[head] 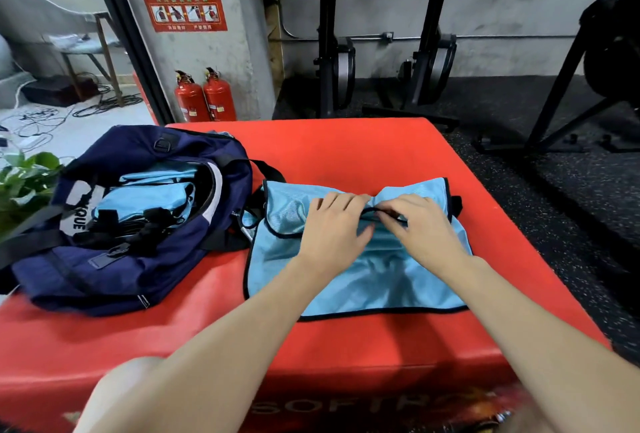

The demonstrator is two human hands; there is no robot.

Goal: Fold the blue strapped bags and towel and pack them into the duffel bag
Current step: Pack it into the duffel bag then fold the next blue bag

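The light blue bag (360, 259) is thin woven cloth with a slight sheen, edged in matt black binding, and it creases softly. The navy duffel bag (138, 224) is a heavier, duller cloth with black webbing straps (221, 242) and small dark plastic buckles. Both lie on a red pad (346, 152) covered in smooth, faintly glossy vinyl, next to a rough, speckled black rubber floor (554, 190), while the two fire extinguishers (204, 96) look like glossy red painted metal.
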